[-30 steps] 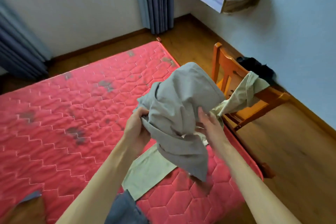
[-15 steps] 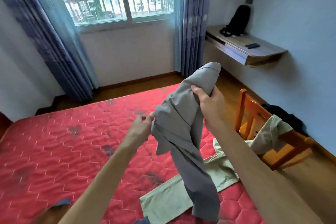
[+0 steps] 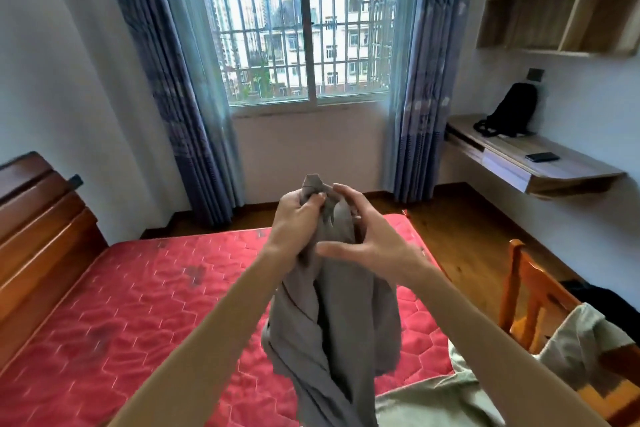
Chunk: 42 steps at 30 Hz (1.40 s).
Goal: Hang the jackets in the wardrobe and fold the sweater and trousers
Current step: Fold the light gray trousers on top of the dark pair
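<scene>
— Grey garment (image 3: 339, 329): position?
— Held up above the red mattress (image 3: 156, 305), hanging in twisted folds between the forearms.
— Hands?
— Close together at its top. Left hand (image 3: 298, 218) clenched on the upper edge. Right hand (image 3: 367, 239) cupped beside it, thumb in front, fingers spread behind the cloth; whether it grips cannot be confirmed.
— Other items?
— Pale green garment (image 3: 433, 402) draped from the mattress corner onto the wooden chair (image 3: 526, 274).

Pale green garment (image 3: 433, 399) lies on the red mattress (image 3: 156, 305) (one end draped over the chair (image 3: 526, 277))
</scene>
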Each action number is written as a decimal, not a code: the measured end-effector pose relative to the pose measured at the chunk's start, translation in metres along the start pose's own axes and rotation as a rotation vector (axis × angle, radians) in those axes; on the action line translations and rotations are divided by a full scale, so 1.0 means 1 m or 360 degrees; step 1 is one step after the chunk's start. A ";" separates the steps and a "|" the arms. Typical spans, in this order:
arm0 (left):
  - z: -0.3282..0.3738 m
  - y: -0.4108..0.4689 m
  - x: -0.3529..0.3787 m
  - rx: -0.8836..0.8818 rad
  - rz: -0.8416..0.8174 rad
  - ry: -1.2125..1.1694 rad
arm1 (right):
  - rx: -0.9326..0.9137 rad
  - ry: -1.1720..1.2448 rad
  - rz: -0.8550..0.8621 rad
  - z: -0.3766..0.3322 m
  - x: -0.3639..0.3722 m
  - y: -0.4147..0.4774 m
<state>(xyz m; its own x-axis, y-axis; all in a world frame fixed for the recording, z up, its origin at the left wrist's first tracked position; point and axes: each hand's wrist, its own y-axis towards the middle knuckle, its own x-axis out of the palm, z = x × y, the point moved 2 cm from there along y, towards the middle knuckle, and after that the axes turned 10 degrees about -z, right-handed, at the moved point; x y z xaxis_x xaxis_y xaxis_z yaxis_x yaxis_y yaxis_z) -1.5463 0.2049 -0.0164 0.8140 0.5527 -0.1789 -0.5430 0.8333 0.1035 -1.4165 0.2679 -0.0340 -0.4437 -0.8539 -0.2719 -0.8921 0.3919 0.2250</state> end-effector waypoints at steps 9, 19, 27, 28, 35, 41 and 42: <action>0.019 0.011 -0.063 0.0004 0.0424 -0.0564 | 0.0343 -0.0225 0.0641 0.044 -0.082 -0.005; 0.064 0.020 -0.104 0.0208 0.0361 -0.0542 | 0.0691 -0.0775 0.0309 0.068 -0.138 -0.002; 0.093 0.026 -0.078 0.0265 0.0253 -0.0573 | 0.0367 -0.0563 0.0057 0.045 -0.074 0.046; 0.095 0.026 -0.079 0.0265 0.0249 -0.0573 | 0.0318 -0.0499 0.0071 0.044 -0.065 0.051; 0.094 0.012 -0.110 0.0362 0.0396 -0.0213 | -0.0197 0.0228 0.0246 0.005 -0.027 0.079; 0.073 -0.006 -0.117 0.1091 0.0638 0.1584 | -0.0303 0.0108 0.0184 -0.030 -0.013 0.098; 0.070 -0.009 -0.109 0.1166 0.0447 0.1645 | -0.0344 0.0055 0.0155 -0.036 -0.011 0.099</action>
<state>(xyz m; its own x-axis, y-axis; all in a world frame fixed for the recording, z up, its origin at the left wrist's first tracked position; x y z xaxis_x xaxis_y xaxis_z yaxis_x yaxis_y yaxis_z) -1.6155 0.1385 0.0706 -0.0221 0.7161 -0.6976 -0.1623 0.6859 0.7093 -1.4968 0.3038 0.0253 -0.5205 -0.8282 -0.2076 -0.8044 0.3941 0.4445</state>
